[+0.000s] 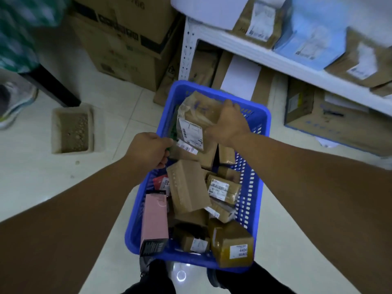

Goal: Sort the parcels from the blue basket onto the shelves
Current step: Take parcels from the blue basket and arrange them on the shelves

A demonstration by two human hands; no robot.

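The blue basket [251, 200] stands on the floor in front of me, filled with several brown parcels, a pink box [154, 219] and a tape-wrapped yellowish box [231, 242]. My right hand [228, 122] grips a brown parcel with a white label [196, 119], lifted above the far end of the basket. My left hand [148, 149] holds the basket's left rim with curled fingers. A plain cardboard box [187, 187] lies in the middle of the basket. The white shelf [265, 54] runs along the upper right with labelled parcels on it.
Large cardboard cartons [127, 43] are stacked at the back left beside the shelf post. More boxes [318, 115] sit on the floor under the shelf. A shallow beige tray [73, 129] lies on the tiles at left, near another person's shoe [14, 102].
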